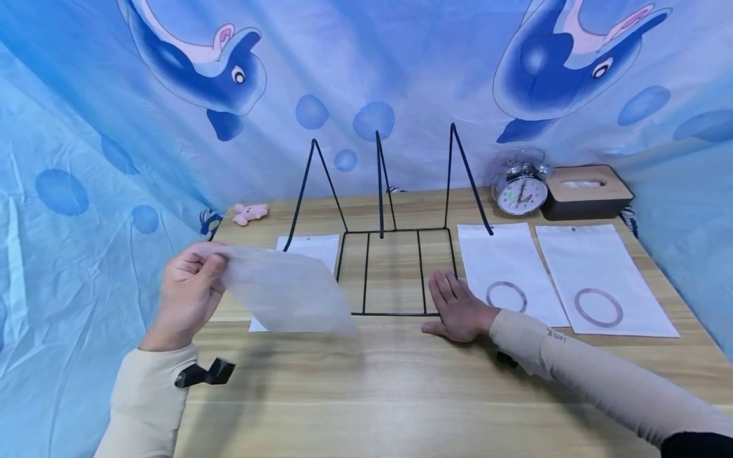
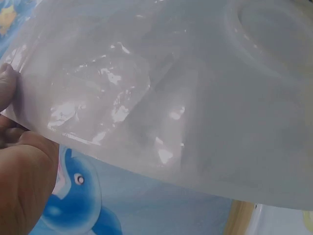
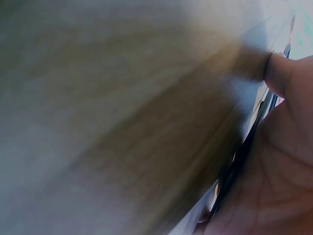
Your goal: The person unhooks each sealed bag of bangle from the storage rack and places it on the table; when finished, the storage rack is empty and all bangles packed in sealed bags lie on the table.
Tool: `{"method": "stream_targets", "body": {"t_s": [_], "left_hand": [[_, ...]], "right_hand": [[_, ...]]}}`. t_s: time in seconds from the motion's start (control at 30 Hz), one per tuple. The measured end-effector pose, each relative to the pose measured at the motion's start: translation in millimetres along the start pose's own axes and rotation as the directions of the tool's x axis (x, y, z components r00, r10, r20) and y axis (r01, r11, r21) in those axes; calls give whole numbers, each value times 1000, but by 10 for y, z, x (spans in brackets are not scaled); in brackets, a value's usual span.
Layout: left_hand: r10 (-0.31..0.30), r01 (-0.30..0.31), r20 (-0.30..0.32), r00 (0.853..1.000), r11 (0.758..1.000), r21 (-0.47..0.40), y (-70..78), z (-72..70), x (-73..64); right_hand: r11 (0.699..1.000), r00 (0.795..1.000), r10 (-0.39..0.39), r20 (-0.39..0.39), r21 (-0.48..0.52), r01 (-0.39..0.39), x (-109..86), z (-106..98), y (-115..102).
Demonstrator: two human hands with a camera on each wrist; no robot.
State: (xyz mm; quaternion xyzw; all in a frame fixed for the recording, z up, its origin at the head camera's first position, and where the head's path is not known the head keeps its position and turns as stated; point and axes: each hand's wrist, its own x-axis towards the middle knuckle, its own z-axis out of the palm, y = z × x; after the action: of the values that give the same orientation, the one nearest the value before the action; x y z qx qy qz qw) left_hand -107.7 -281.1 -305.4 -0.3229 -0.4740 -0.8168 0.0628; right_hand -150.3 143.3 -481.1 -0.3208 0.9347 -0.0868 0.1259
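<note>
My left hand (image 1: pixel 186 292) pinches the top edge of a translucent white plastic bag (image 1: pixel 286 289) between thumb and fingers. The bag hangs out to the right over the table. Up close in the left wrist view, the bag's glossy film (image 2: pixel 161 93) shows a round ring outline at upper right. My right hand (image 1: pixel 460 313) lies flat with straight fingers on the front right corner of a black wire rack (image 1: pixel 401 314). Three pointed wire uprights rise from that rack. Its left front part is hidden behind the held bag. In the right wrist view the palm (image 3: pixel 274 166) is beside dark wire.
Two white bags with ring marks, a nearer one (image 1: pixel 504 254) and a farther one (image 1: pixel 592 254), lie right of the rack. Another white bag (image 1: pixel 315 245) lies partly covered at left. An alarm clock (image 1: pixel 521 191), tissue box (image 1: pixel 586 191) and pink toy (image 1: pixel 250 214) stand behind.
</note>
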Motion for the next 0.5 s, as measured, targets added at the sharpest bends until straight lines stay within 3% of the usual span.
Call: {"method": "stream_targets", "body": {"t_s": [0.1,0.23,0.37,0.5], "left_hand": [[8,-6,21,1000,998,-67,33,-55,-54],[-14,16,29,999,997,-77,77,-157,-179],[-79,79,2,997,997,-1,131,-329,-327],[-142,145,-67,988,989,43,167,-589,-446]], "right_hand": [[1000,1000,-3,-7,-8,3,-3,8,10],[1000,1000,-8,-21,-1,8,-2,5,4],[1000,1000,-6,-23,12,6,-4,-8,-7],[1000,1000,6,-10,21,-5,-8,-20,-6]]}}
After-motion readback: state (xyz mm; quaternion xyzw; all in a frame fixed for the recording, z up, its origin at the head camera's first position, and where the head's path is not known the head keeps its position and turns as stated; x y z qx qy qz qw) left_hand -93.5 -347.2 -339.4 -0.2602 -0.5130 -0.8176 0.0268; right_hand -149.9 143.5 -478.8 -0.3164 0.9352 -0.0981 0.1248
